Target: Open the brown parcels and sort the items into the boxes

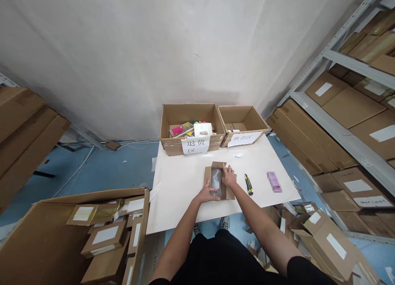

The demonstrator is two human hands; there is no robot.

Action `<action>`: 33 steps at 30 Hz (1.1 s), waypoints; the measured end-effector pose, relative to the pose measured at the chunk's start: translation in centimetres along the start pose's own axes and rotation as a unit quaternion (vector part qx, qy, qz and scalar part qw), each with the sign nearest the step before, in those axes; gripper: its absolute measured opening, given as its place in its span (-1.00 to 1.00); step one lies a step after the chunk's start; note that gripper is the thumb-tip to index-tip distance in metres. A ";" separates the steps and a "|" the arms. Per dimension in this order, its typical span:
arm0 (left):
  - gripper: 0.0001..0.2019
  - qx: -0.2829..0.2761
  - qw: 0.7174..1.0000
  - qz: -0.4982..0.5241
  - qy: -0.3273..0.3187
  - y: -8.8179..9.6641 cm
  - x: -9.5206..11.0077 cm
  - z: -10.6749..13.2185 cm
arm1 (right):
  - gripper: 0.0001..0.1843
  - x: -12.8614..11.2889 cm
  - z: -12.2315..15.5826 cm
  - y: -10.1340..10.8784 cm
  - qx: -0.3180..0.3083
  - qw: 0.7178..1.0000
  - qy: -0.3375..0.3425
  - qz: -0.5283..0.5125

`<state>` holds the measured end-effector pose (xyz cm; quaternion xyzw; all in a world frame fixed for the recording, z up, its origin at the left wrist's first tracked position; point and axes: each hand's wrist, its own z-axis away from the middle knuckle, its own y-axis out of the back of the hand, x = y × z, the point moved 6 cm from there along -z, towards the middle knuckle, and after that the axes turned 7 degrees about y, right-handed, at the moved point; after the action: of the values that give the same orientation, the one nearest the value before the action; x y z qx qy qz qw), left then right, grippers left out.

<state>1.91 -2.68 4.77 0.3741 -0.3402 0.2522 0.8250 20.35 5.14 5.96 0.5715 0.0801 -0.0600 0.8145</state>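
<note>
A small cardboard box (230,193) lies on the white table with its flaps folded up. Inside it sits something in clear plastic (216,180); its kind I cannot make out. My left hand (207,192) grips the near left side of this box, thumb reaching over the opening. On the far right side, my right hand (228,176) has its fingers around the edge of a flap. To the right of the box rests a black and yellow box cutter (248,184). Farther right is a blurred purple item (274,182).
Two open cartons with paper signs, a larger one (171,146) and a smaller one (263,127), stand along the back of the table (175,194). A big carton (37,235) of parcels is at left. Shelving (342,128) and discarded boxes (330,239) are at right.
</note>
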 end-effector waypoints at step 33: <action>-0.89 0.097 0.986 -0.105 0.090 -3.6 -2.2 2.3 | 0.45 -4.1 -2.6 -13.0 -0.181 0.981 0.048 -0.047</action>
<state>2.07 -6.96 2.58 0.4615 -0.1975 0.2283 0.8342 13.69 3.26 -6.05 0.4126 0.1560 -0.0553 0.8958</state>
